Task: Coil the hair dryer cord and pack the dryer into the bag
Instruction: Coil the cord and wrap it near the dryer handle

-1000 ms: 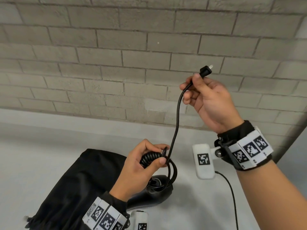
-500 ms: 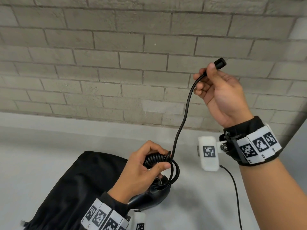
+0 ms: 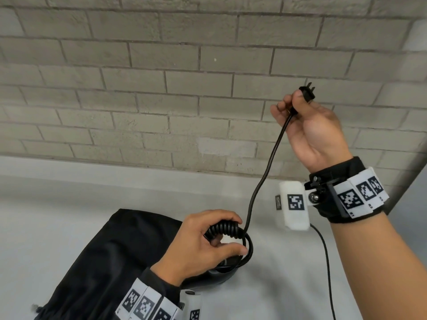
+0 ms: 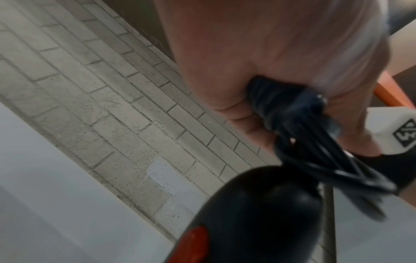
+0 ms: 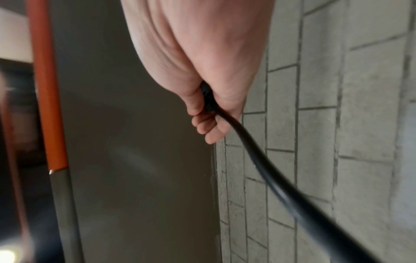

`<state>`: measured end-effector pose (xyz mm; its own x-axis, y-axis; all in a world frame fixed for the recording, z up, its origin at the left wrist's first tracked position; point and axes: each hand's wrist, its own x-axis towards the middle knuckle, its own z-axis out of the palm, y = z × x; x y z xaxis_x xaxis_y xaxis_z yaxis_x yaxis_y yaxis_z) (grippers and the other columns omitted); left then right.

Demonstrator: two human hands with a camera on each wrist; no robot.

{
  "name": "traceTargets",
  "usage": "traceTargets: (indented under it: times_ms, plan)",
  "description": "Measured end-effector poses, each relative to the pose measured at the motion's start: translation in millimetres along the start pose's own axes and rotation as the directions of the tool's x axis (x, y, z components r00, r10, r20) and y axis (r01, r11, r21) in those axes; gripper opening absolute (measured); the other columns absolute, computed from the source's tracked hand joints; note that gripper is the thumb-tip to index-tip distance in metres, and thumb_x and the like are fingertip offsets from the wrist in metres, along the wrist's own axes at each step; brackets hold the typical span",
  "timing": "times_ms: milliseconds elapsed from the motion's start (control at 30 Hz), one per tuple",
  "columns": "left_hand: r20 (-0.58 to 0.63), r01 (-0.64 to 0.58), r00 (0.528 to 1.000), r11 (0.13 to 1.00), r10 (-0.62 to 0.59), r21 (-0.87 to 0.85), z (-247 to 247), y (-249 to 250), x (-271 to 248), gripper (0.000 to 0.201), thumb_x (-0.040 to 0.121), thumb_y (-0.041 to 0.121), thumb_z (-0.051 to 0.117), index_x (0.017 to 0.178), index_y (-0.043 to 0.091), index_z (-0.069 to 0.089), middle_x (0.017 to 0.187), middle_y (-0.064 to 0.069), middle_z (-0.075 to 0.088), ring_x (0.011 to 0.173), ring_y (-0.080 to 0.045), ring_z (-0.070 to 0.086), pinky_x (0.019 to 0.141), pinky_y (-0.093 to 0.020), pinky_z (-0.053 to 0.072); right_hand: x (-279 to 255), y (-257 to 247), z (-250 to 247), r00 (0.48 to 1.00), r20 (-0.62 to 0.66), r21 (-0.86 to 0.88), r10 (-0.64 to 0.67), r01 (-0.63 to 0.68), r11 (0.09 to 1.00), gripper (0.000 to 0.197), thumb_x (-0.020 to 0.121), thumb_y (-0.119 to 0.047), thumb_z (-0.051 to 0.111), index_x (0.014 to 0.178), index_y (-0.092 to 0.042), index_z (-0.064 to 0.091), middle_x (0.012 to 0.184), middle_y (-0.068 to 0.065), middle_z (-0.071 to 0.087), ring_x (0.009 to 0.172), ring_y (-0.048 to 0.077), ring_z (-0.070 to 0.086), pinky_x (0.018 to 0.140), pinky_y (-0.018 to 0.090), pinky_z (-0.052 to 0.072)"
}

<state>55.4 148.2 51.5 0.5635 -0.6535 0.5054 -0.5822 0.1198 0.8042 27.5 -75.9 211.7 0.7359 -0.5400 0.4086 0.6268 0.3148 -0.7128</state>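
My left hand (image 3: 203,244) grips the coiled loops of the black cord (image 3: 225,229) just above the black hair dryer (image 3: 221,272), whose body lies mostly hidden under the hand. In the left wrist view the dryer (image 4: 247,213) shows a red switch, and the bundled cord (image 4: 290,113) sits in my fist. From the coil the free cord (image 3: 265,172) rises to my right hand (image 3: 300,118), which pinches it just below the plug (image 3: 306,93). The right wrist view shows the cord (image 5: 258,160) leaving my curled fingers. A black fabric bag (image 3: 108,257) lies on the grey table to the left.
A grey brick wall (image 3: 161,88) stands close behind the table (image 3: 46,215). A thin black wrist-camera cable (image 3: 327,269) hangs from my right wrist. An orange and grey post (image 5: 49,106) stands off to the side.
My right hand has carried the plug end up and to the right, drawing the free cord straighter. My left hand keeps its grip on the coil over the dryer.
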Motion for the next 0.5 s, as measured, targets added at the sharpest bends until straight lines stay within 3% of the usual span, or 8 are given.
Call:
traceTargets:
  times_ms: [167,300,400,500]
  plan:
    - [-0.057,-0.104,0.992,0.988,0.111,0.114,-4,-6,3,0.026,0.072,0.028,0.087,0.095,0.026,0.075,0.087,0.014,0.071,0.073,-0.016,0.066,0.061,-0.028,0.054,5,1,-1,0.999,-0.019,-0.134,-0.047,0.044,0.99,0.007,0.096,-0.012,0.055,0.093,-0.009,0.061,0.085,0.005,0.068,0.076,0.015,0.066,0.079,0.03,0.055]
    - [-0.052,-0.208,0.974,0.964,0.219,0.163,-5,-6,1,0.019,0.08,0.03,0.08,0.095,0.021,0.073,0.083,0.016,0.066,0.071,-0.01,0.062,0.056,-0.019,0.049,4,1,-19,0.997,-0.069,-0.243,-0.024,0.006,0.97,0.003,0.091,-0.012,0.064,0.088,-0.014,0.064,0.085,0.002,0.069,0.07,0.011,0.061,0.07,0.026,0.051]
    - [-0.075,-0.214,0.971,0.965,0.227,0.15,-3,-8,-2,0.018,0.082,0.03,0.077,0.096,0.018,0.073,0.084,0.013,0.067,0.074,-0.013,0.063,0.052,-0.026,0.051,-4,7,-42,0.992,-0.13,-0.284,0.004,-0.041,0.958,0.005,0.087,-0.009,0.067,0.086,-0.013,0.064,0.084,0.004,0.069,0.071,0.014,0.066,0.072,0.026,0.054]
    - [-0.108,-0.194,0.972,0.972,0.209,0.133,-3,-9,-3,0.018,0.083,0.031,0.076,0.096,0.018,0.074,0.084,0.012,0.068,0.075,-0.014,0.064,0.056,-0.026,0.052,-18,19,-70,0.985,-0.172,-0.302,0.035,-0.087,0.949,0.002,0.087,-0.009,0.065,0.088,-0.011,0.064,0.08,0.004,0.07,0.075,0.018,0.069,0.074,0.028,0.056]
